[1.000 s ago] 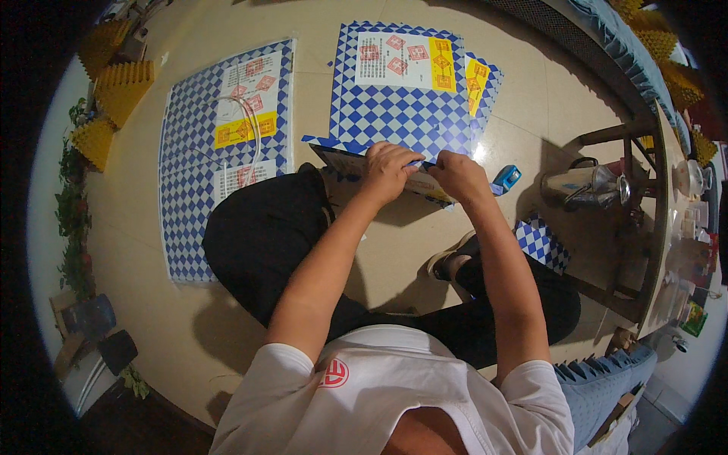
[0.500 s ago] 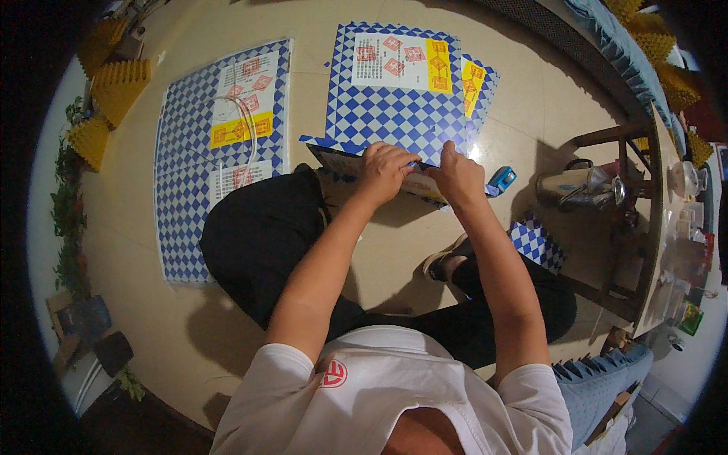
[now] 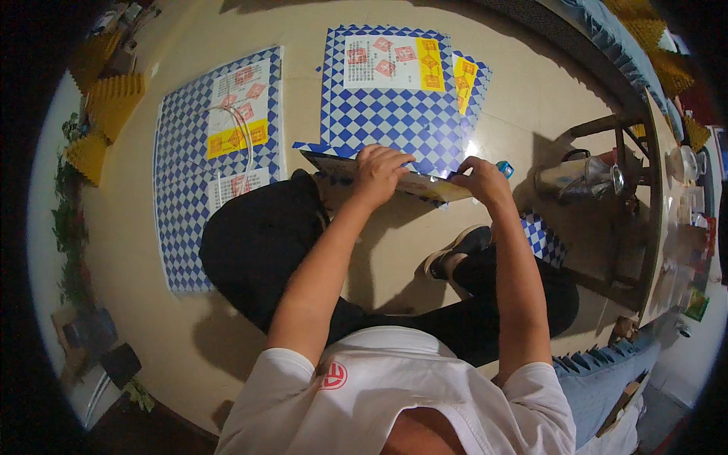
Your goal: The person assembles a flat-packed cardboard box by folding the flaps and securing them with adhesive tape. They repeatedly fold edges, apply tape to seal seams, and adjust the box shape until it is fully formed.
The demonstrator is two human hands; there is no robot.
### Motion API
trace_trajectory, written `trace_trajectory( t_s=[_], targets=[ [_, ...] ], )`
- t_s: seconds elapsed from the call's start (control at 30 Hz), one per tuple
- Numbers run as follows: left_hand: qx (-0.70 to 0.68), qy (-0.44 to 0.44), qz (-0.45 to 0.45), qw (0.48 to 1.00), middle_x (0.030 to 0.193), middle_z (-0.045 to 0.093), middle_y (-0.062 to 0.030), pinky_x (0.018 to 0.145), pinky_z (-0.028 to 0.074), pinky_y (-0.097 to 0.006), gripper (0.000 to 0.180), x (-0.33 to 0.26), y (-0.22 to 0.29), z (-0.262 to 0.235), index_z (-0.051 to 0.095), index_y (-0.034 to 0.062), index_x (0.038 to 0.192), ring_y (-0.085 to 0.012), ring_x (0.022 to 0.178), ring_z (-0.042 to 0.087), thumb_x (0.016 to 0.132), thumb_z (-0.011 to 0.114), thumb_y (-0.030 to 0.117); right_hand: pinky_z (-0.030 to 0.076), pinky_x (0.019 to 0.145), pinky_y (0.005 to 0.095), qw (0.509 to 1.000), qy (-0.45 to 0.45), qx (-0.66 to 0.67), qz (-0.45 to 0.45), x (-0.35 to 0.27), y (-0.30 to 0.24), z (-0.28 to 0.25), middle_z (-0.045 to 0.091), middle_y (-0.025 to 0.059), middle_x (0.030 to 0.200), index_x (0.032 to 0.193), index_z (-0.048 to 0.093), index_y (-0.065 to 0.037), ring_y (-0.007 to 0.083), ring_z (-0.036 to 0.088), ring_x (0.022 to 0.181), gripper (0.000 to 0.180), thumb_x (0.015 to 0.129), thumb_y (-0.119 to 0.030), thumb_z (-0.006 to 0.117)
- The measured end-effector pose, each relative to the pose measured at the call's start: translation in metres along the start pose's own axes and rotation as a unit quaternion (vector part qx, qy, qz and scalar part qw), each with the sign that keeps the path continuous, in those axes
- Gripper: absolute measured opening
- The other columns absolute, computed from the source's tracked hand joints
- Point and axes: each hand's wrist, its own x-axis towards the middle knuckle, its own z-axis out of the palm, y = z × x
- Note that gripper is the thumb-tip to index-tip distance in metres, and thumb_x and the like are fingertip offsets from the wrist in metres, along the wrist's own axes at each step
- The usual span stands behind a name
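Note:
A flat board (image 3: pixel 425 184) with blue-and-white checkered edging stands tilted on its edge before me, its printed face partly covered by my hands. My left hand (image 3: pixel 381 174) is closed over the upper edge near the middle, fingers wrapped around it. At the right end of that edge, my right hand (image 3: pixel 485 182) pinches the corner between thumb and fingers. Just beyond the held board lies a checkered panel (image 3: pixel 390 125) with a white and yellow printed sheet on it. A second checkered panel (image 3: pixel 476 106) sticks out from beneath that one.
On the left lies a wide checkered panel (image 3: pixel 182 174) under clear film, a pale cord (image 3: pixel 248 144) across it. A small blue object (image 3: pixel 505 168) sits past my right hand. A metal kettle (image 3: pixel 565 180) stands by a wooden table (image 3: pixel 654 205); a checkered scrap (image 3: pixel 542 241) lies near my foot.
My right hand has moved slightly right and down along the board's edge, its raised thumb now bent to the corner. My left hand keeps its hold.

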Motion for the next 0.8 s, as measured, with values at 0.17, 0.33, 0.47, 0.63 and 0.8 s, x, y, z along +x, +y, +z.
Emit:
trace_trajectory(
  t_s=[0.17,0.33,0.47,0.63,0.8],
  targets=[
    [0.019,-0.014,-0.010,1.000,0.104,0.072,-0.0024,0.102,0.036,-0.041,0.027,0.002,0.004,-0.004,0.073,0.0166,0.107,-0.0223,0.104,0.063,0.080,0.073,0.013,0.052,0.076,0.0423,0.916,0.232,0.086,-0.315,-0.006,-0.026,0.024,0.066,0.0123,0.090,0.094,0.071,-0.008,0.0339,0.064,0.087,0.022,0.074,-0.011,0.079],
    [0.032,-0.015,-0.007,0.999,0.107,0.072,-0.0026,0.103,0.036,-0.041,0.028,0.001,0.003,-0.004,0.073,0.0165,0.108,-0.0226,0.106,0.062,0.081,0.073,0.013,0.052,0.072,0.0402,0.923,0.187,0.078,-0.328,0.004,-0.047,0.046,0.065,0.0082,0.089,0.091,0.066,-0.010,0.0296,0.065,0.086,0.016,0.078,-0.014,0.076],
    [0.022,-0.037,-0.006,0.999,0.106,0.072,-0.0031,0.102,0.036,-0.041,0.027,0.002,0.003,-0.007,0.073,0.0146,0.109,-0.0230,0.105,0.062,0.082,0.071,0.011,0.054,0.069,0.0392,0.899,0.206,0.036,-0.386,0.007,-0.040,0.050,0.063,0.0063,0.087,0.094,0.064,-0.011,0.0276,0.065,0.084,0.018,0.080,-0.015,0.073],
    [0.018,-0.038,0.000,0.999,0.104,0.071,-0.0043,0.101,0.036,-0.042,0.025,0.005,0.007,-0.009,0.072,0.0134,0.108,-0.0235,0.103,0.063,0.083,0.069,0.011,0.055,0.065,0.0374,0.867,0.217,-0.034,-0.447,0.014,-0.030,0.051,0.063,0.0051,0.090,0.099,0.061,-0.011,0.0256,0.065,0.084,0.022,0.080,-0.015,0.071],
    [0.011,-0.042,0.009,0.999,0.103,0.072,-0.0050,0.101,0.037,-0.042,0.025,0.006,0.008,-0.012,0.072,0.0144,0.109,-0.0245,0.102,0.063,0.085,0.068,0.012,0.055,0.064,0.0378,0.855,0.199,-0.053,-0.476,0.016,-0.014,0.054,0.062,0.0061,0.092,0.106,0.058,-0.011,0.0266,0.066,0.083,0.028,0.081,-0.015,0.070]
  ],
)
